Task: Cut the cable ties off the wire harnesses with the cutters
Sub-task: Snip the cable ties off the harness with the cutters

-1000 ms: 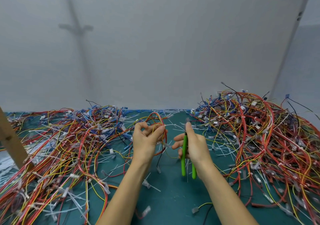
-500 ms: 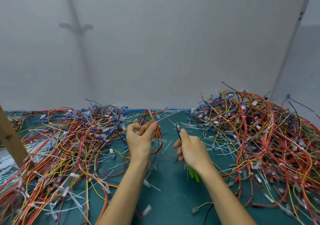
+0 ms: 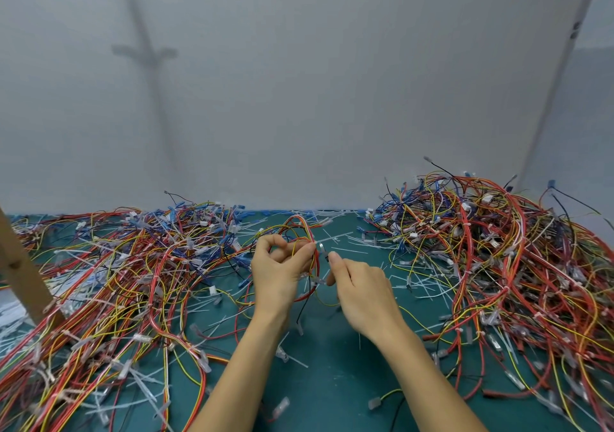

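Note:
My left hand (image 3: 279, 270) grips a looped wire harness (image 3: 300, 229) of red, orange and yellow wires above the green mat, with loose strands hanging below it. My right hand (image 3: 360, 290) is curled around the cutters, and only their metal tip (image 3: 321, 248) shows past my fingers. The green handles are hidden inside my palm. The tip sits right against the harness, just beside my left thumb. I cannot make out a cable tie at the jaws.
A flat tangle of wire harnesses (image 3: 116, 278) covers the mat on the left, and a taller heap of harnesses (image 3: 498, 252) rises on the right. Cut white cable ties (image 3: 352, 249) litter the green mat (image 3: 332, 372). A wooden post (image 3: 20, 272) leans at far left. A grey wall stands behind.
My right hand swung the cutters up and toward the harness, so the green handles vanished into my palm and the tip now meets the wires. My left hand stayed nearly in place with the harness.

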